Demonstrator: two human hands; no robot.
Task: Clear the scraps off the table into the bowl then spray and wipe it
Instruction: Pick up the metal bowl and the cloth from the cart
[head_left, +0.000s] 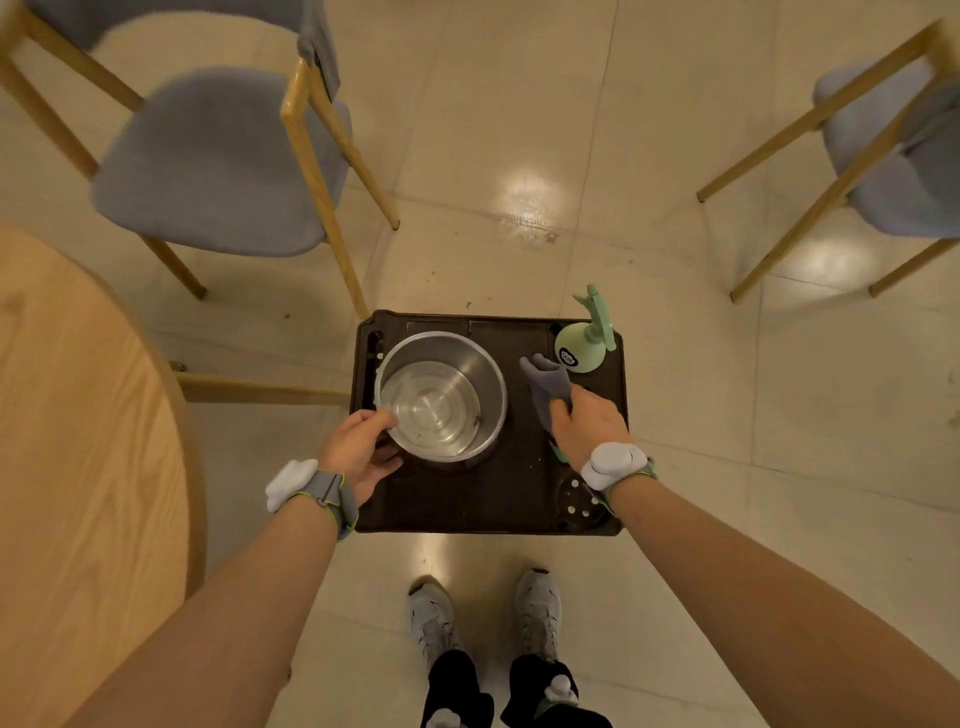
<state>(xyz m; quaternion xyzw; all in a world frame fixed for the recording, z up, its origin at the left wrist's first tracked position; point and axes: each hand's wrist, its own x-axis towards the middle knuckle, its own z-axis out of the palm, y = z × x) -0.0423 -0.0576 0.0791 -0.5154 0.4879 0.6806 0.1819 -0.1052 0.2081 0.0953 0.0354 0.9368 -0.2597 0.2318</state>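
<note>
Bowl (441, 397): steel, on dark tray (493, 499), left side. Rigid, light, prob. slick; take by rim w/ thumb over edge. Left hand (358, 447) grips near-left rim. Right hand (589, 423) pinches soft grey cloth (545, 387), spray bottle (584, 348) just beyond.

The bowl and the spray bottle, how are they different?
The bowl is shiny metal and wide open on top; the spray bottle is pale green with a trigger head. The left hand grips the bowl's rim, while nobody touches the bottle; the right hand holds a grey cloth beside it. Both stand upright on the dark tray.
</note>
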